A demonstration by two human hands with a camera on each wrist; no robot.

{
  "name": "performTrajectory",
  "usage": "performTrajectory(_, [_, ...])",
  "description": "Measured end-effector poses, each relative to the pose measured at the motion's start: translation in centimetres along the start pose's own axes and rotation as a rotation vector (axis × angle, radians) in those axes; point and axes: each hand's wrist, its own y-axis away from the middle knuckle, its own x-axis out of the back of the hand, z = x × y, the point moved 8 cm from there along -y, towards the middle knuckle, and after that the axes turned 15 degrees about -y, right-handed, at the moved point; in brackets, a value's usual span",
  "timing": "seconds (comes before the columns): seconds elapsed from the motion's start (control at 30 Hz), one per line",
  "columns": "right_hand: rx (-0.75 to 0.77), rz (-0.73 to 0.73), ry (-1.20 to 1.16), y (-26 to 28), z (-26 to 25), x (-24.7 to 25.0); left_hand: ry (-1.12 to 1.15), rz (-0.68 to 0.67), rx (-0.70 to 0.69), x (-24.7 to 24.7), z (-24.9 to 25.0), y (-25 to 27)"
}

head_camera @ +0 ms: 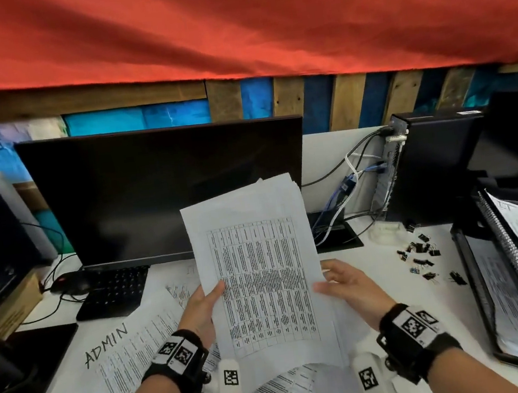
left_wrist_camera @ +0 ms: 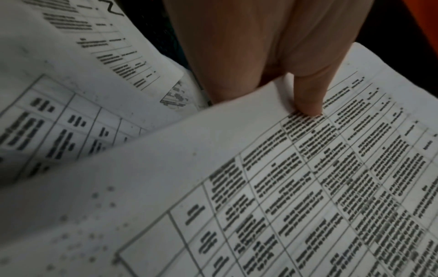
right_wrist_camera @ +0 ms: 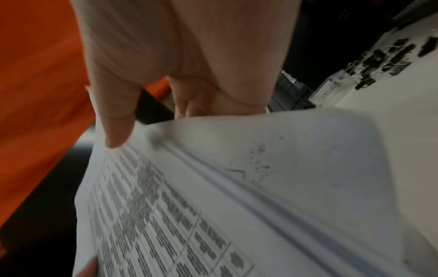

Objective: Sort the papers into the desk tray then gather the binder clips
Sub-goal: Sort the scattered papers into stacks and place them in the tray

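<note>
**Two hands, one sheaf of printed sheets above the desk**

Both hands hold a sheaf of papers raised over the white desk, in front of the dark monitor. The top sheet carries a printed table, and the edges of more sheets fan out behind it at the upper right. The left hand pinches the sheaf's left edge — its thumb lies on the printed face, as the left wrist view shows, with the fingers hidden behind the paper. The right hand takes the right edge in the same way: thumb on the front, fingers going behind the sheets.

More papers lie loose on the desk under the arms. One of them, a sheet marked ADMIN in handwriting, sits to the left, just beside a black keyboard.

At the right edge stands a black mesh desk tray with stacked tiers, each already holding printed pages. Between the tray and the raised sheaf, a scatter of black binder clips lies on the bare desk — well apart from both hands. Behind the clips stand a black computer tower and a tangle of cables.
</note>
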Motion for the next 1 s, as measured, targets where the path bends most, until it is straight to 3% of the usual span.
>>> performTrajectory(0.23, [0.004,0.117,0.238,-0.9,2.0,0.2,-0.022,-0.005,0.004,-1.1,-1.1,0.0])
performTrajectory(0.4, [0.114,0.118,0.184,-0.6,-1.1,-0.6,0.003,0.026,-0.112,-0.4,-0.4,-0.2])
performTrajectory(0.6, [0.186,0.026,0.059,-0.1,-5.4,-1.4,-0.022,-0.138,-0.212,-1.2,3.2,0.3])
performTrajectory(0.8, [0.213,0.048,0.034,0.0,-4.5,-1.1,-0.101,-0.057,-0.346,-2.0,8.7,1.3])
performTrajectory(1.0, [0.250,0.109,-0.061,0.2,-3.2,-1.0,-0.254,-0.024,-0.398,-3.2,10.2,3.4])
